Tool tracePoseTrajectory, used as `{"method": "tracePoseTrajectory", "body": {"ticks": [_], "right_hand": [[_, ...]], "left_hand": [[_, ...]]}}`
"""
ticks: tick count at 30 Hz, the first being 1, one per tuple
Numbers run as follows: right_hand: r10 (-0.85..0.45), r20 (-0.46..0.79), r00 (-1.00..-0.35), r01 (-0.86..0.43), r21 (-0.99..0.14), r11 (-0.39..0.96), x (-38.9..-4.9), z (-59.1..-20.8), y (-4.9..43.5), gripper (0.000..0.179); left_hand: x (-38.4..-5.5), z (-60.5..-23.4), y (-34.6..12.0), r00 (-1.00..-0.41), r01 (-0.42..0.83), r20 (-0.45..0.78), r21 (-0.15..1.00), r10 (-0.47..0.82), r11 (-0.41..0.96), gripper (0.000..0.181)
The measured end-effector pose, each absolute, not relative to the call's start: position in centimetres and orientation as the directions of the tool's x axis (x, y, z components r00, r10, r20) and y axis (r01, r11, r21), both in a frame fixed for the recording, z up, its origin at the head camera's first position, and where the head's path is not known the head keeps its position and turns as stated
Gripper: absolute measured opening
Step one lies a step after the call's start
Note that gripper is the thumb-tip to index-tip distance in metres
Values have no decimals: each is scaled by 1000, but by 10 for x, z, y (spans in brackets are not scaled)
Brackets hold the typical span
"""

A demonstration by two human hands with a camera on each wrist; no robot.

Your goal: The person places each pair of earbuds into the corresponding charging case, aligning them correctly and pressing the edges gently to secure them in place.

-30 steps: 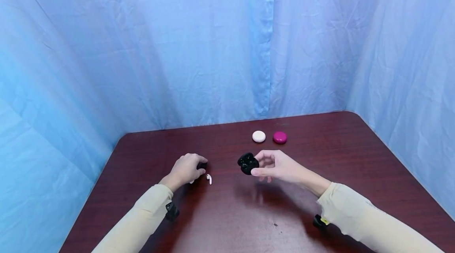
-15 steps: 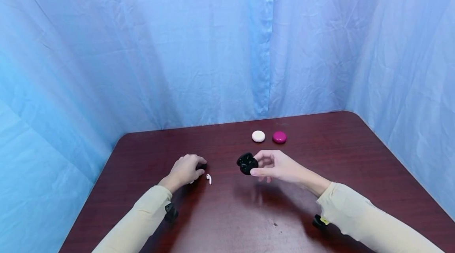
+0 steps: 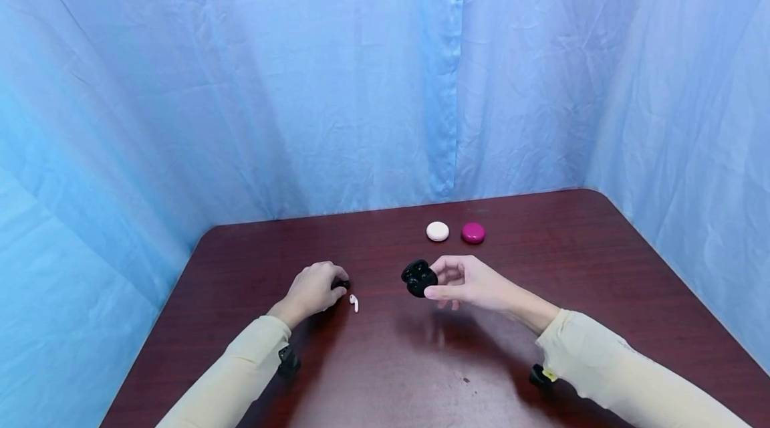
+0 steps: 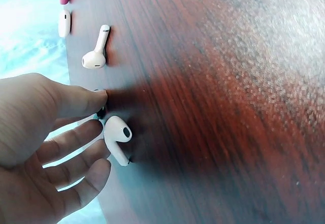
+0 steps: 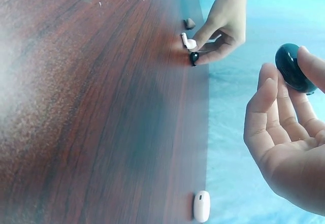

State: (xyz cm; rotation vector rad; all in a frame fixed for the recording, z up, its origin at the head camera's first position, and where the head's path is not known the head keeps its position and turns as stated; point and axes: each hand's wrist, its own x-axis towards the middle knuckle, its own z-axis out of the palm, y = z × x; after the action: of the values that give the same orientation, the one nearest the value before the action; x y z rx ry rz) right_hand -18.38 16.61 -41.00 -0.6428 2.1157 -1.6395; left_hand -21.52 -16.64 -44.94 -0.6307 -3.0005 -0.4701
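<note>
My left hand point(image 3: 314, 286) reaches down to the table, its thumb and forefinger pinching a small black earbud point(image 4: 100, 114) that is mostly hidden behind the fingers. Close beside those fingers lies a white stemmed earbud point(image 4: 118, 137). On the other side of the thumb lies a second white earbud point(image 3: 354, 303). Raised above the table, my right hand point(image 3: 466, 281) grips a round black earbud case point(image 3: 419, 283) between thumb and fingers, with its lid raised. The case's dark rounded outside point(image 5: 294, 67) shows in the right wrist view.
Farther back on the dark red wooden table point(image 3: 397, 374) sit a white round case point(image 3: 437, 231) and a magenta round case point(image 3: 473, 233), side by side. Light blue curtains point(image 3: 337, 80) hang round the table's back and sides.
My left fingers have drawn in slightly around the black earbud, and the white bit under that hand no longer shows in the head view. The right hand and case stay nearly still.
</note>
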Motion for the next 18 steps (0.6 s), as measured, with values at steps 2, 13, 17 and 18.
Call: {"method": "tracePoseTrajectory", "body": {"ticks": [2, 13, 17, 18], "right_hand": [[-570, -26, -821, -116, -971, 211, -183, -410, 166, 26], [-573, -31, -819, -114, -970, 216, -182, -413, 167, 26], [-571, -29, -820, -121, -967, 223, -184, -411, 167, 26], [-571, -27, -821, -123, -967, 224, -184, -411, 167, 26]], "left_hand": [[-214, -450, -167, -915, 403, 105, 285, 389, 870, 16], [-214, -453, -166, -913, 407, 127, 298, 387, 863, 14], [-216, -451, -165, -913, 408, 137, 296, 384, 864, 15], [-217, -451, -165, -913, 408, 140, 294, 383, 865, 15]]}}
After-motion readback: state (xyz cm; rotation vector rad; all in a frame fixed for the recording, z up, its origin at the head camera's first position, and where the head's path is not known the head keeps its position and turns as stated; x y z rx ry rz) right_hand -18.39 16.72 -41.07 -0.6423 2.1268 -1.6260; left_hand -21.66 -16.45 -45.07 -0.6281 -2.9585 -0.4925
